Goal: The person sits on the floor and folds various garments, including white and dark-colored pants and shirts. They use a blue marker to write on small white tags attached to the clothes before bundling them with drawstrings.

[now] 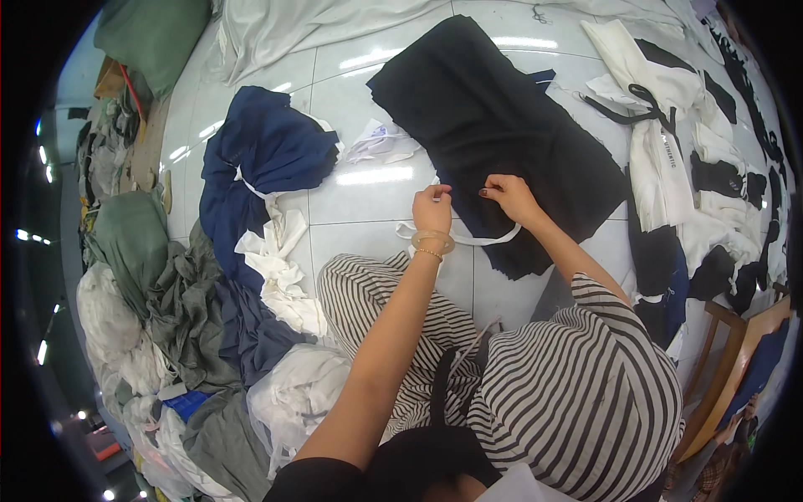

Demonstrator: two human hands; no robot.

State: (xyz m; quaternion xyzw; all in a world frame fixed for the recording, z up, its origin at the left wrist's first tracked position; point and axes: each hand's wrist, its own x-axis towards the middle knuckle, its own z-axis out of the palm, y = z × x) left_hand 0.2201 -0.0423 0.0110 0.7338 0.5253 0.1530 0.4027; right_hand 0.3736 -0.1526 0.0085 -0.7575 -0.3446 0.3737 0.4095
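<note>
Seen from above, a person sitting on a white tiled floor pinches a white strip in the clenched left hand, while the right hand grips the near edge of a black cloth spread just ahead. It would help to keep the strip taut and flat against that edge. Heaps of blue cloth, grey cloth and white cloth lie around.

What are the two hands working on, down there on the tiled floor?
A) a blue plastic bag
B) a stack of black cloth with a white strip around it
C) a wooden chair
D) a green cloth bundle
B: the left hand and right hand both grip a white strip at the near edge of the black cloth.
</note>
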